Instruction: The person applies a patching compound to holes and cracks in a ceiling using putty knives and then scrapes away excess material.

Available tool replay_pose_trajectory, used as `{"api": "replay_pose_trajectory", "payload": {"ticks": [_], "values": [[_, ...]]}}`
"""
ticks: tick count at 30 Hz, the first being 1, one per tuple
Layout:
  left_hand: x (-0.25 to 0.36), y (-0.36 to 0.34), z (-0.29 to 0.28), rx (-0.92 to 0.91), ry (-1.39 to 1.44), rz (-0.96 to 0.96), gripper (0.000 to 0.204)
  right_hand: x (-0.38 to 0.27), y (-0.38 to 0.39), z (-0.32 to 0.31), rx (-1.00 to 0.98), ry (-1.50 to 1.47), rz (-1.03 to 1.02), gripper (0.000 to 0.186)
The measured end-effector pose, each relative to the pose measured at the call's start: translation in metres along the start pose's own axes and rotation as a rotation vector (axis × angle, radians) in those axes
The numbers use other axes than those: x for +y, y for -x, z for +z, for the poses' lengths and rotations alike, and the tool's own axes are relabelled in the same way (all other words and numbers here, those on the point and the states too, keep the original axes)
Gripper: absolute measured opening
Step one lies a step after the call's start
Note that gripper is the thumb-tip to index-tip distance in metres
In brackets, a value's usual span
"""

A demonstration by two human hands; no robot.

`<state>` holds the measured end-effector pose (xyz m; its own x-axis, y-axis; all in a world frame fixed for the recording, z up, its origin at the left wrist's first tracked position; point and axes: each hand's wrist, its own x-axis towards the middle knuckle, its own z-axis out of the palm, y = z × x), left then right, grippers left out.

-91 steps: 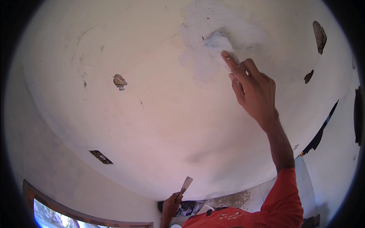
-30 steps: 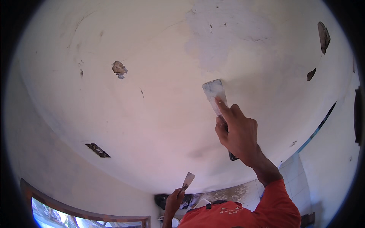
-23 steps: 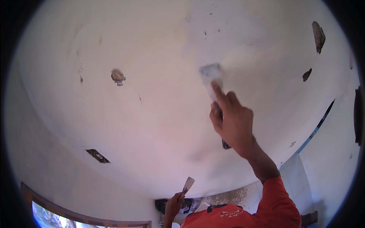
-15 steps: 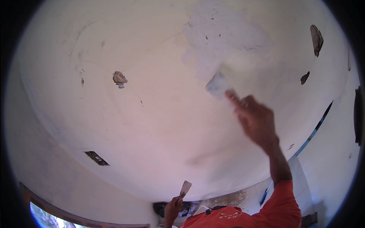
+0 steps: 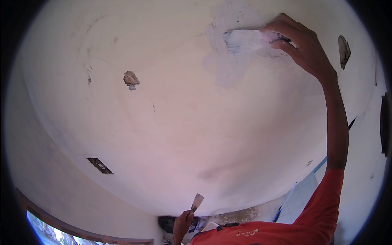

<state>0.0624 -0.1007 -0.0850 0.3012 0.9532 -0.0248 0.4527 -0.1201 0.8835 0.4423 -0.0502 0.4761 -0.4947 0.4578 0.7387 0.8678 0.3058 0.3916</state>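
Observation:
My right hand (image 5: 306,51) is raised high, gripping a wide putty knife (image 5: 244,40), its blade lying sideways against a pale grey filler patch (image 5: 228,67) on the cream plastered surface (image 5: 171,122). Part of the knife's handle is hidden by my fingers. Low in the centre, my left hand (image 5: 183,224) is closed on a narrower scraper (image 5: 197,201) held upright, apart from the plaster. A chipped hole (image 5: 131,79) lies left of the patch and a longer one (image 5: 344,51) to its right.
A dark rectangular hole (image 5: 99,165) is at lower left, above a wood-framed window (image 5: 61,232). Pale tiles (image 5: 294,204), a long pole (image 5: 286,202) and a dark bundle (image 5: 166,223) show along the bottom. A dark object (image 5: 383,124) sits at the right rim.
My right hand has swung up and to the right from the middle, turning the wide blade from upright to sideways over the patch. My left hand and its scraper stay low.

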Motion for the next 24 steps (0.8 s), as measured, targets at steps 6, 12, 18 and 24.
{"api": "replay_pose_trajectory", "payload": {"ticks": [6,12,18,24], "values": [[0.003,-0.001,-0.001,0.006,-0.023,0.094,0.025,0.008,-0.014,0.016,-0.040,-0.036,0.067,0.035],[0.006,0.001,0.000,0.012,-0.008,-0.024,0.026,0.041,0.005,0.002,0.057,0.017,0.149,0.035],[0.003,0.002,0.000,0.037,-0.016,-0.013,0.025,0.053,0.025,-0.031,0.151,0.040,0.089,0.037],[0.027,-0.004,-0.012,0.026,-0.027,0.097,0.024,-0.010,-0.006,0.009,0.021,0.012,0.091,0.034]]}}
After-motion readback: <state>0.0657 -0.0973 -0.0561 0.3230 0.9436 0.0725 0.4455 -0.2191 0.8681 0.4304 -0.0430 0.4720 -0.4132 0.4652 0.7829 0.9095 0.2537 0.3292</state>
